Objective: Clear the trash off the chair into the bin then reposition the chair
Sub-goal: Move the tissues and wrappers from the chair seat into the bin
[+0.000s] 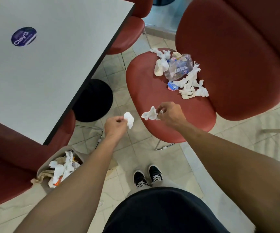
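A red chair (146, 91) stands in front of me with trash piled at the back of its seat: crumpled white tissues (192, 86), a clear plastic bag (179, 68), a white plastic fork (196, 65) and a small blue wrapper (172, 86). My right hand (170, 113) is over the seat's front, shut on a crumpled tissue (150, 114). My left hand (115, 126) is left of the seat over the floor, pinching another white tissue (129, 119). The bin (42, 169) stands low at the left, holding tissues and wrappers, partly hidden by my left forearm.
A grey table (43, 61) with a blue round sticker fills the upper left, on a black round base (93, 100). More red chairs stand at the lower left (3, 158) and behind the table (127, 31). My shoes (147, 175) rest on the tiled floor.
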Available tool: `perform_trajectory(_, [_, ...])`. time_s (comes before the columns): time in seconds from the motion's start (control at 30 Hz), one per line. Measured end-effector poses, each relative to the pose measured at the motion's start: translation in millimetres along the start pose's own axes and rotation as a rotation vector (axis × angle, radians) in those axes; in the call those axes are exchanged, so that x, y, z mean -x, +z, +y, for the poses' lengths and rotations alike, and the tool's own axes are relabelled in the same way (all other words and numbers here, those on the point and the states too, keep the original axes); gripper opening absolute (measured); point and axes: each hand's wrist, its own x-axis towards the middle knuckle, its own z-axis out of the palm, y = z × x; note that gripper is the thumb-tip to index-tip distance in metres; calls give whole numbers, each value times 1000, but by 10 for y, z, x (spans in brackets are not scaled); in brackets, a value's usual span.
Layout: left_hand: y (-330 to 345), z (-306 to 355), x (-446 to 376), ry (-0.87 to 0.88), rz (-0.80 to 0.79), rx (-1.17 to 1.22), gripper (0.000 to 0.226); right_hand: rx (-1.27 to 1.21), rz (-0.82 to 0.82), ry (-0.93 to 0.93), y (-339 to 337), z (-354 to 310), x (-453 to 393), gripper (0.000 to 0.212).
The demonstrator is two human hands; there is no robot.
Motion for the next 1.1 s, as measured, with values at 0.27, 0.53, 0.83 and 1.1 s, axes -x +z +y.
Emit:
perform_trajectory(0.27, [-354,-542,343,-161,131,170,14,99,-108,-134,355,-243,220,16])
perform_trajectory(0.53, [-993,-1547,515,-413,251,244,26,110,-218,-180,1200,-633,496,12])
perform_trajectory(0.83, [-1834,-2682,522,-580,384,319,20,202,-386,-205,2539,-1191,911,14])
perform_trajectory(1.1, [-2156,-3200,490,-657,359,334,15,217,-491,-200,3247,-1400,1164,25])
